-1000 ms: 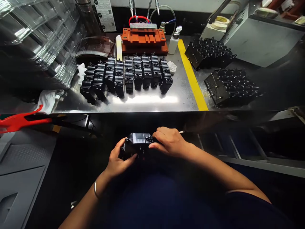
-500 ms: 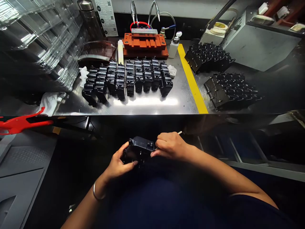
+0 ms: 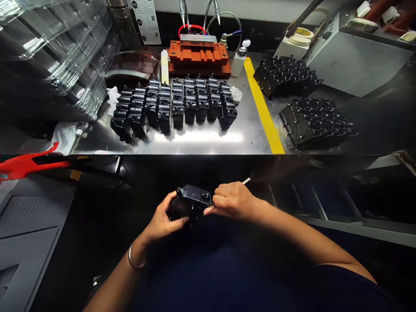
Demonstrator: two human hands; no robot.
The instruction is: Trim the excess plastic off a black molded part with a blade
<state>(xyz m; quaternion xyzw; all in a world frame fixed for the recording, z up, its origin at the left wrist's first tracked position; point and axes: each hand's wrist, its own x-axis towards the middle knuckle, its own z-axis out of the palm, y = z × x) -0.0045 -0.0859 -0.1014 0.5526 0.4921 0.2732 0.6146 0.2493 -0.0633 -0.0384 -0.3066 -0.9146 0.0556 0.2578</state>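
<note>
A glossy black moulded plastic part (image 3: pixel 195 196) is held up in front of my body, below the bench edge. My left hand (image 3: pixel 165 216) grips its left side, thumb across the near face. Against its right end is my right hand (image 3: pixel 232 199), closed around a thin tool whose pale end (image 3: pixel 247 180) sticks out above the fist. The tool's working tip is hidden between the fingers and the part, so its kind cannot be made out. On the bench beyond stands a row of similar black parts (image 3: pixel 177 106).
Two more groups of black parts (image 3: pixel 287 76) sit right of a yellow tape strip (image 3: pixel 264 112). An orange fixture (image 3: pixel 199 54) and a white pump bottle (image 3: pixel 238 63) stand at the back. Stacked clear trays (image 3: pixel 71 65) rise on the left; a red handle (image 3: pixel 29 167) juts in below.
My right hand has shifted very slightly left and down along the part's end. The left hand keeps its hold, and the camera view has tilted a little.
</note>
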